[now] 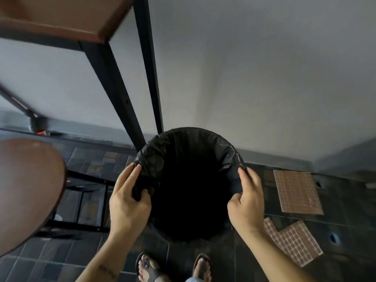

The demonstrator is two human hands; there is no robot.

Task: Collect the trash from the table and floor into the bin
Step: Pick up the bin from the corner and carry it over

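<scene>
A round bin lined with a black plastic bag stands on the dark tiled floor in front of my feet. Its inside is too dark to see into. My left hand pinches the bag at the bin's left rim, thumb inside and fingers outside. My right hand grips the bag at the right rim the same way. No trash shows in either hand beyond the bag itself.
A brown table corner on black metal legs stands at the upper left. A round brown stool seat is at the left. Loose brown mosaic tile sheets lie on the floor at the right. A grey wall is behind the bin.
</scene>
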